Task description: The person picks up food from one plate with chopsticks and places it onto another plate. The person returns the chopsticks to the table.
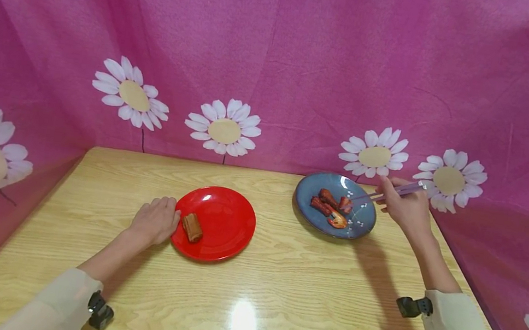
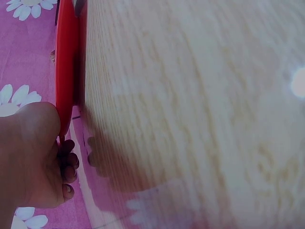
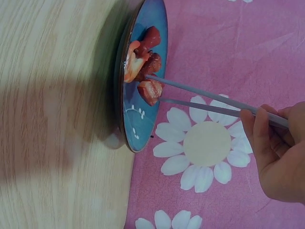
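My left hand (image 1: 156, 220) grips the left rim of a red plate (image 1: 228, 221), thumb at the rim and fingers curled at its edge in the left wrist view. A brown, ridged block of food (image 1: 192, 228) lies on that plate near the thumb. In my right hand (image 1: 408, 207) is a pair of purple-grey chopsticks (image 3: 205, 94), their tips at a reddish chunk of meat (image 3: 149, 90) on a blue plate (image 1: 361, 225). Beside the chunk lie two dark red drumstick-like pieces (image 1: 321, 205) and an orange, shrimp-like piece (image 1: 337, 219).
Both plates are on a light wooden table (image 1: 270, 276), the blue one farther back and to the right. A pink curtain (image 1: 306, 71) with daisies hangs behind the table and along both sides. Small dark cameras (image 1: 101, 314) are strapped at both sleeves.
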Motion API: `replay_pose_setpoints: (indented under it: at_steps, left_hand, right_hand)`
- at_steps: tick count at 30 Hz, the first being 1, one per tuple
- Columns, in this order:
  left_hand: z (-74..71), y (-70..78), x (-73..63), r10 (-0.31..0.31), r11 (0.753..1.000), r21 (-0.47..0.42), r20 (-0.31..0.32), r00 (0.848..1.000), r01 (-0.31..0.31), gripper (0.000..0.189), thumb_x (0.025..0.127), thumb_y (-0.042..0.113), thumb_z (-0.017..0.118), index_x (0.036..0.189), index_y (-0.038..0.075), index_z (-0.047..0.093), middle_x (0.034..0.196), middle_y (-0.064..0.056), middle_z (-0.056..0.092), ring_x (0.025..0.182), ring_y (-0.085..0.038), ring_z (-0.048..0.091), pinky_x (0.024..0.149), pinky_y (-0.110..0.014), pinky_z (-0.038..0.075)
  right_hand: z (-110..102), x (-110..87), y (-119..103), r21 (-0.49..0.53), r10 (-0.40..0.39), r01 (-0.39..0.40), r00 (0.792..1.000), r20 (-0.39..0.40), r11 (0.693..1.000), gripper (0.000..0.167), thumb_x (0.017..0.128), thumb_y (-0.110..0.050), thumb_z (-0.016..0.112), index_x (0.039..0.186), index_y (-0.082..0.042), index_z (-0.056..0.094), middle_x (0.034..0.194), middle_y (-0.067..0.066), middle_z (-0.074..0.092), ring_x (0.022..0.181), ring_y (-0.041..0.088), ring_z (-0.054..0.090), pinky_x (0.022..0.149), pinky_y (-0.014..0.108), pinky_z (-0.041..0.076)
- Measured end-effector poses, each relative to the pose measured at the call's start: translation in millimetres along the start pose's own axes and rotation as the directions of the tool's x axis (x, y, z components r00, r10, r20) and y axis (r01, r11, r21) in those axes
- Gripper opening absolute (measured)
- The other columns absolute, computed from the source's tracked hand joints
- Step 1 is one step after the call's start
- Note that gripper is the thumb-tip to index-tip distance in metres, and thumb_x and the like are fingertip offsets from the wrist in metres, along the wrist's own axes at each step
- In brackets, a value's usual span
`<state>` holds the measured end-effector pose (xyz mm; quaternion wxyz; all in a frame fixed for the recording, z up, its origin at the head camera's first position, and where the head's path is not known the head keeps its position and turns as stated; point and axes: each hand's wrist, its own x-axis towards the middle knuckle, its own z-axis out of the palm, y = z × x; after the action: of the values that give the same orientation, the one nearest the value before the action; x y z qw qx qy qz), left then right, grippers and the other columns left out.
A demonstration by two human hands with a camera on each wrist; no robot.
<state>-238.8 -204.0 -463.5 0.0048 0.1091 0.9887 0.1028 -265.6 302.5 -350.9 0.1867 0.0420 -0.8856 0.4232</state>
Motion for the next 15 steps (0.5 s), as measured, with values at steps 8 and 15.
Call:
replay_pose_setpoints:
  at_steps: [8,15]
  left_hand:
    - [0.7,-0.2,0.1,0.001,1.000,-0.003,-0.002,1.000,-0.001,0.021,0.101,0.019,0.047,0.095,-0.001,0.048,0.083,-0.011,0.048,0.084,-0.032,0.051,0.073,-0.045,0.042]
    - [0.7,-0.1,-1.0,0.008,1.000,0.003,-0.012,1.000,-0.008,0.020,0.101,0.018,0.047,0.094,-0.001,0.048,0.083,-0.011,0.048,0.083,-0.032,0.051,0.073,-0.045,0.042]
  right_hand:
    - [-1.8,-1.2,4.0,-0.025,-0.010,0.010,1.000,0.003,1.000,0.044,0.101,-0.032,0.054,0.089,0.008,0.070,0.079,0.025,0.070,0.055,-0.002,0.063,0.047,0.023,0.051]
    - [-0.9,-3.7,9.2,-0.046,-0.008,0.009,1.000,0.011,0.999,0.042,0.102,-0.030,0.055,0.087,0.006,0.069,0.080,0.022,0.071,0.055,-0.002,0.063,0.048,0.024,0.052]
